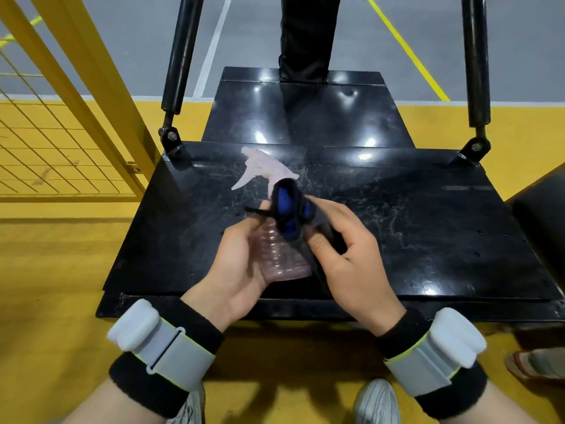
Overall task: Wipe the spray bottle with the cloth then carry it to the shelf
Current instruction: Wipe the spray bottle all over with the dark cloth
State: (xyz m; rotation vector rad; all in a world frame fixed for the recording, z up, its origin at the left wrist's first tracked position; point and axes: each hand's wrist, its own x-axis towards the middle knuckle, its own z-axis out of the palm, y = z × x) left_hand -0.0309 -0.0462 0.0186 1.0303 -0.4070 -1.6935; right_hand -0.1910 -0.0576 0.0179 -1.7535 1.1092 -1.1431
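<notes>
A clear pinkish spray bottle (276, 255) with a pale trigger head lies tilted in my left hand (235, 264), its nozzle pointing away to the upper left. My left hand grips the ribbed body from the left side. A black and blue cloth (292, 211) is bunched over the bottle's neck and shoulder. My right hand (345, 249) pinches that cloth against the bottle from the right. Both hands hover just above the near part of the black metal platform (412, 228).
Black struts (180, 62) rise at the platform's far corners. A yellow wire fence (61, 133) stands at the left. A person's dark trouser leg (308, 38) stands on the farther black step. My shoes (377, 402) rest on the yellow floor below.
</notes>
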